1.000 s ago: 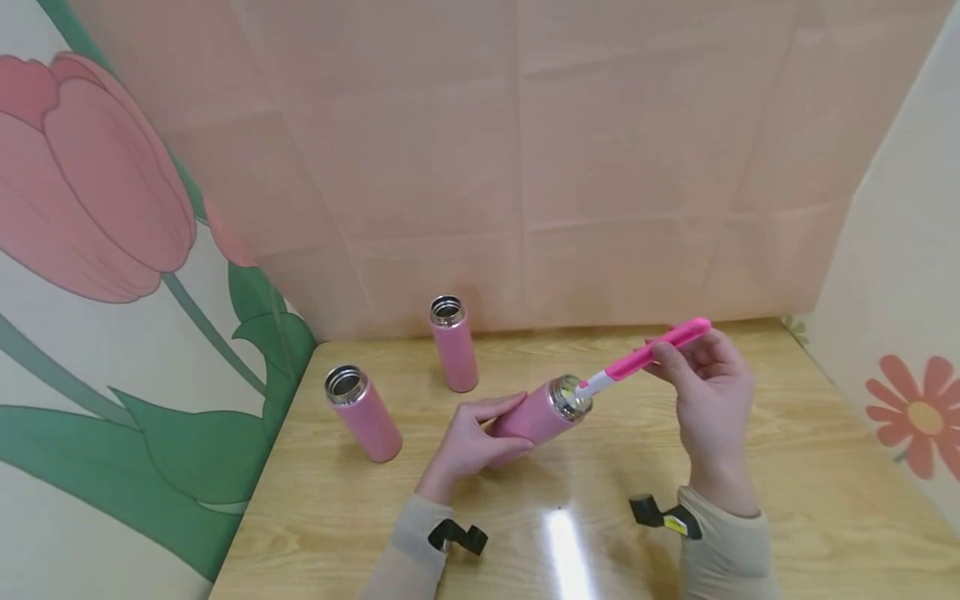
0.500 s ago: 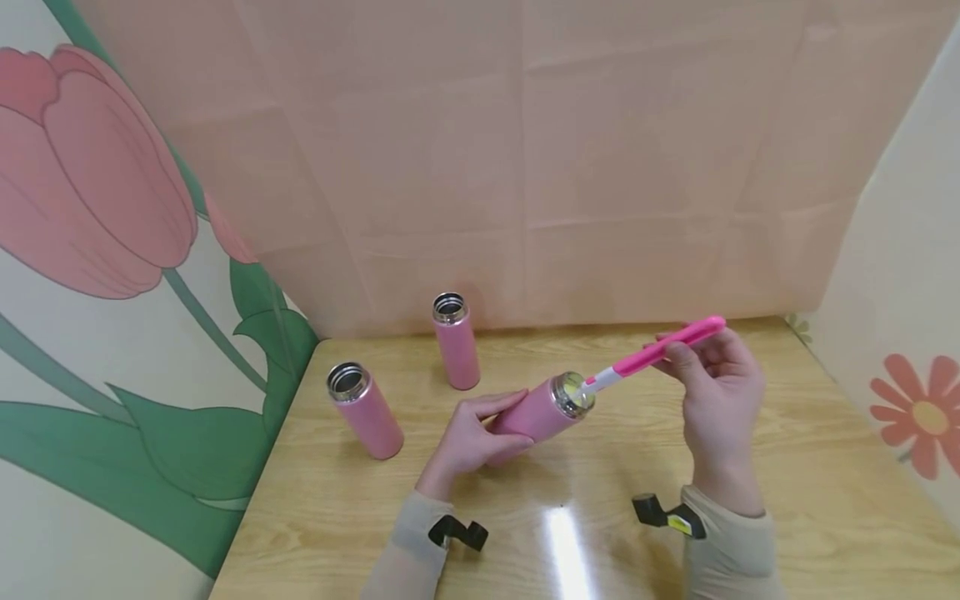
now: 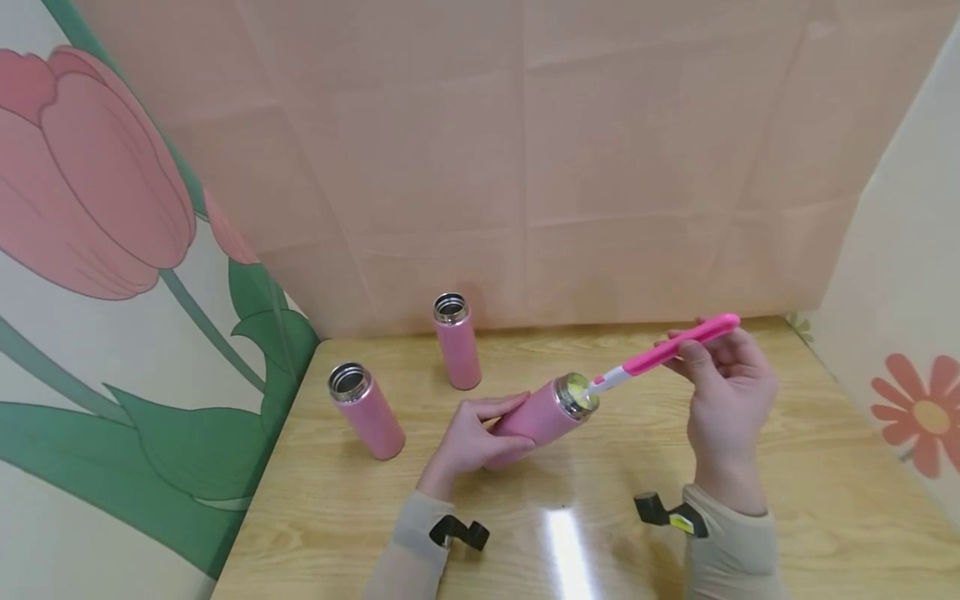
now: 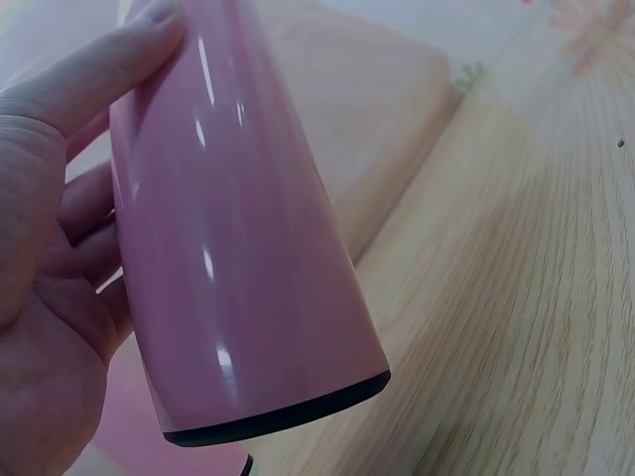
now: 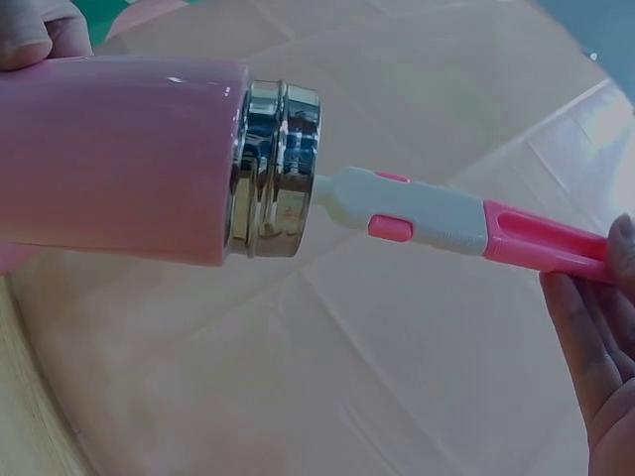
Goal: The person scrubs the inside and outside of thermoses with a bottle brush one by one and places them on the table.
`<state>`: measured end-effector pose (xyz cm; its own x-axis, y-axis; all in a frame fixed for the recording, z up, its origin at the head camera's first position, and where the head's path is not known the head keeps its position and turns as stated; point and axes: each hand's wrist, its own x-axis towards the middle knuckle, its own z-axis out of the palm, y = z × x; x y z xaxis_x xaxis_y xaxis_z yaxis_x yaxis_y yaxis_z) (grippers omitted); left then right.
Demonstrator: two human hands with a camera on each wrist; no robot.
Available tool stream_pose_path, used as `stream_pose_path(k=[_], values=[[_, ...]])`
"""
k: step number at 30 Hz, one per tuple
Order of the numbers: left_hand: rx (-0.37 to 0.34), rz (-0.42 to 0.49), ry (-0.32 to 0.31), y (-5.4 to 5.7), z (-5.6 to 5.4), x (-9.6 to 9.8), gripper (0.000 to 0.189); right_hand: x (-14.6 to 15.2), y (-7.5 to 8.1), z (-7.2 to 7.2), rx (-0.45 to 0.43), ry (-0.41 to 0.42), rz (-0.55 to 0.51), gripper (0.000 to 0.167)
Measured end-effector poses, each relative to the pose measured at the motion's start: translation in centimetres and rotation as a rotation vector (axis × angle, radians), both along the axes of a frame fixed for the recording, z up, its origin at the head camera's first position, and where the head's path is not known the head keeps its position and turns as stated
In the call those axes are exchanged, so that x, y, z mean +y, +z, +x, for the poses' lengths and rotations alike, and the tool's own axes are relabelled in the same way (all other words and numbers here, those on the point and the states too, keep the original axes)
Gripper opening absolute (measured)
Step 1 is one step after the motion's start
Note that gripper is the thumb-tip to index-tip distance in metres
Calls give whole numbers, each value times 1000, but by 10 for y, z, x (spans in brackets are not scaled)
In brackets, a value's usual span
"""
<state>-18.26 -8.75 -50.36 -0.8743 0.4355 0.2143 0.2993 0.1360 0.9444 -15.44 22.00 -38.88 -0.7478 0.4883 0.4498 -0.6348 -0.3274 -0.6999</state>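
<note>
The left hand [image 3: 472, 437] grips a pink cylindrical bottle with a shiny metal neck [image 3: 538, 417], tilted over the pale wood-grain table [image 3: 300, 533], its open mouth facing right. Something yellow-green [image 3: 577, 387] shows inside, too small to identify. The right hand [image 3: 733, 404] pinches a slim pink-and-white handle [image 3: 675, 346], whose narrow pale end enters that mouth. On the left, a nearer open pink bottle [image 3: 373, 423] and a farther open pink bottle [image 3: 458, 352] stand upright, dark inside.

White glare streaks the brightly lit table [image 3: 315, 525]; wrist views look dimmer.
</note>
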Motion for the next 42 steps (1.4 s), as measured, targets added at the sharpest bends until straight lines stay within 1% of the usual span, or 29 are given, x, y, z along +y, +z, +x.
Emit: stream_pose_path(k=[6,9,13,15,17,21,23,24,25,28,30,32,34,36,39,42], values=[[12,6,-6,-1,0,-1,63,1,0,0,0,0,-21,33],[15,15,-24,-2,-2,-2,63,2,2,0,0,2,-35,30],[-6,24,-55,-4,-3,-5,63,2,3,0,17,10,-38,28],[-16,20,-65,-4,-4,-6,62,2,3,0,46,24,-40,27],[-19,11,-69,-2,-4,-7,62,2,2,-1,92,56,-46,24],[-13,17,-73,1,-3,-8,61,5,-3,-2,204,149,-44,19],[-5,31,-65,2,-3,-7,62,6,-3,-1,231,166,-1,18],[1,37,-55,3,-2,-6,62,5,-4,0,226,170,23,17],[12,44,-42,4,-2,-5,63,4,-5,1,204,167,58,17],[80,81,-17,11,1,1,65,-5,-6,4,74,101,238,17],[144,113,-24,16,2,5,66,-12,-8,5,-8,64,338,21],[216,137,-36,18,3,10,66,-20,-8,6,-67,21,412,24],[260,146,-30,20,3,12,66,-25,-6,8,-120,-14,456,25],[284,136,2,19,3,14,65,-29,-5,10,-182,-44,490,24],[290,112,68,17,3,14,65,-35,-2,13,-264,-78,557,22],[299,94,112,14,1,14,64,-39,1,14,-303,-78,566,21]])
